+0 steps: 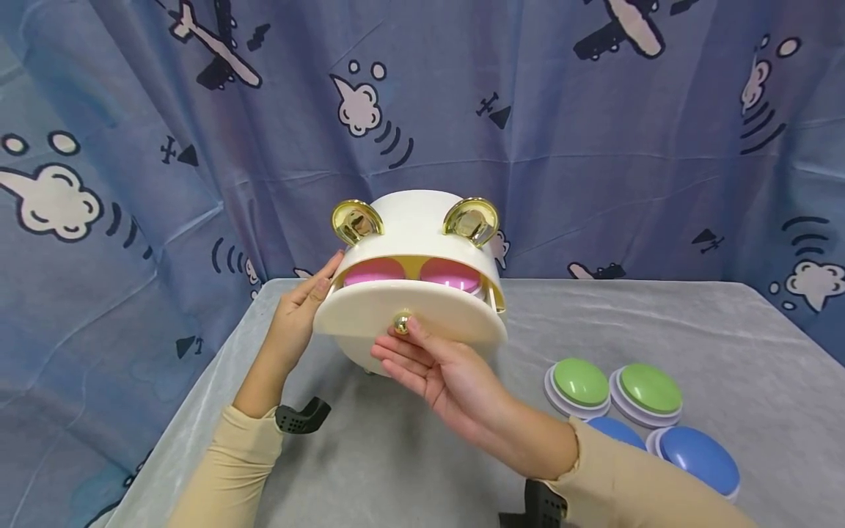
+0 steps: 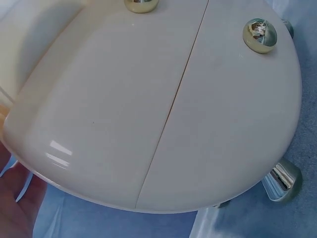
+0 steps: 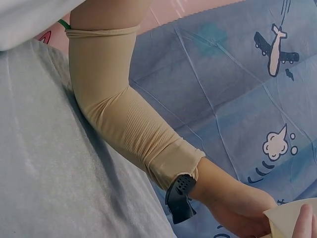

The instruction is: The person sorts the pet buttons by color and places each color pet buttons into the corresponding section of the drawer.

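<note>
A white rounded drawer box (image 1: 422, 220) with gold ears stands on the table, its upper drawer (image 1: 356, 304) pulled out. Two pink-topped round pieces (image 1: 451, 273) show inside the drawer. My right hand (image 1: 455, 381) pinches the drawer's gold knob (image 1: 401, 323) between thumb and index finger, the other fingers extended below. Against the box's left side, my left hand (image 1: 290, 323) rests with fingers fairly straight. In the left wrist view the drawer front (image 2: 109, 114) fills the picture, with a second gold knob (image 2: 260, 35) on the lower front.
Two green-topped round pieces (image 1: 581, 382) and two blue-topped ones (image 1: 700, 460) lie on the grey cloth-covered table (image 1: 660, 315) at right, partly behind my right sleeve. A blue patterned curtain (image 1: 422, 88) hangs behind the table. Dark wrist mounts (image 1: 302, 416) stick out from both wrists.
</note>
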`<state>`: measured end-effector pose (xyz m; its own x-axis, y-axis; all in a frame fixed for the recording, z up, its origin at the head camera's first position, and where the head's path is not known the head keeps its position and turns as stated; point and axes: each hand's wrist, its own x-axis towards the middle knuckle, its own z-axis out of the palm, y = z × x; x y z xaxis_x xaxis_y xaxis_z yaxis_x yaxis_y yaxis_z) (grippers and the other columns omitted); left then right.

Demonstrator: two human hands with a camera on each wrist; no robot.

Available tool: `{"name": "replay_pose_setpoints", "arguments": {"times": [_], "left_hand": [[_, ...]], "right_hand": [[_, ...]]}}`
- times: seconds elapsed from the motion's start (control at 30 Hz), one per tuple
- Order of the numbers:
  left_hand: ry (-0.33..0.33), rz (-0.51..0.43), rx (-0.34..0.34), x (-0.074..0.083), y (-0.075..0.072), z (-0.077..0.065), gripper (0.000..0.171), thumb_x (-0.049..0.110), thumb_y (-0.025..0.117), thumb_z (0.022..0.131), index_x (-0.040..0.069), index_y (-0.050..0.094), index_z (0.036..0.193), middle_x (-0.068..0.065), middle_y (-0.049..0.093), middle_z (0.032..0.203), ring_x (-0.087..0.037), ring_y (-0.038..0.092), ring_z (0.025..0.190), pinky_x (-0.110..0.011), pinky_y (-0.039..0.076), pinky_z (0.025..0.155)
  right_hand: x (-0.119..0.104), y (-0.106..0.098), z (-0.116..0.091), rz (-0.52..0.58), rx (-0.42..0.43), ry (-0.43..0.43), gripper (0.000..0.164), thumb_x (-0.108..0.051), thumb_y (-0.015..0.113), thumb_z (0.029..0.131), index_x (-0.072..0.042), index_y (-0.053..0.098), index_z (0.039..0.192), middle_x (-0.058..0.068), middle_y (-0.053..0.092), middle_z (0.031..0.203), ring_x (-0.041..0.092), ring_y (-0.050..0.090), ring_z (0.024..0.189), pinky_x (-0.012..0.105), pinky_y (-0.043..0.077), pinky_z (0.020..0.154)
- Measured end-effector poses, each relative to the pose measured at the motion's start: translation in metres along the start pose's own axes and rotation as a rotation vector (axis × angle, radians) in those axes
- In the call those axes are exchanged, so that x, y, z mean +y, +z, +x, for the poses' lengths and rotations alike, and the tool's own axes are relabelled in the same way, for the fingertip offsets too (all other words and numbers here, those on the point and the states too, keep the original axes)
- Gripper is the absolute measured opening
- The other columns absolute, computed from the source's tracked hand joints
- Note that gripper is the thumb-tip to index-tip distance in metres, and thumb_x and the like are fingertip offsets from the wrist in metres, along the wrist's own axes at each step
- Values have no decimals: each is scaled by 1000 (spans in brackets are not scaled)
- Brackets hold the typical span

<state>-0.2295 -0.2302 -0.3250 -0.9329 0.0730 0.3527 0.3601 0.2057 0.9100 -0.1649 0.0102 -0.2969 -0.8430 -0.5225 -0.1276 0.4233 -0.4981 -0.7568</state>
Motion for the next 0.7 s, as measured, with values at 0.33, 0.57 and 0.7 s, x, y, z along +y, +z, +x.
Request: {"name": "replay_pose_setpoints", "arguments": {"times": [0.33,0.57,0.7], "left_hand": [[7,-5,0,0,0,0,48,33,40,108,11,43,150,0,39,158,-15,32,149,-31,31,122],[10,-10,-4,1,0,-1,47,31,40,108,10,43,150,-2,39,158,-15,32,150,-42,25,125],[9,-10,-5,0,1,0,47,31,40,108,10,44,150,-3,39,158,-16,31,150,-42,24,125]], "right_hand": [[-2,-1,7,-34,14,-23,26,-25,50,105,-3,59,116,5,76,102,14,73,99,27,56,96],[-3,-3,13,-49,27,-40,24,-26,50,106,-6,60,113,3,76,102,14,73,99,26,57,94],[-4,-4,15,-48,25,-51,22,-25,50,106,-8,63,108,3,76,99,14,74,98,26,57,94]]}}
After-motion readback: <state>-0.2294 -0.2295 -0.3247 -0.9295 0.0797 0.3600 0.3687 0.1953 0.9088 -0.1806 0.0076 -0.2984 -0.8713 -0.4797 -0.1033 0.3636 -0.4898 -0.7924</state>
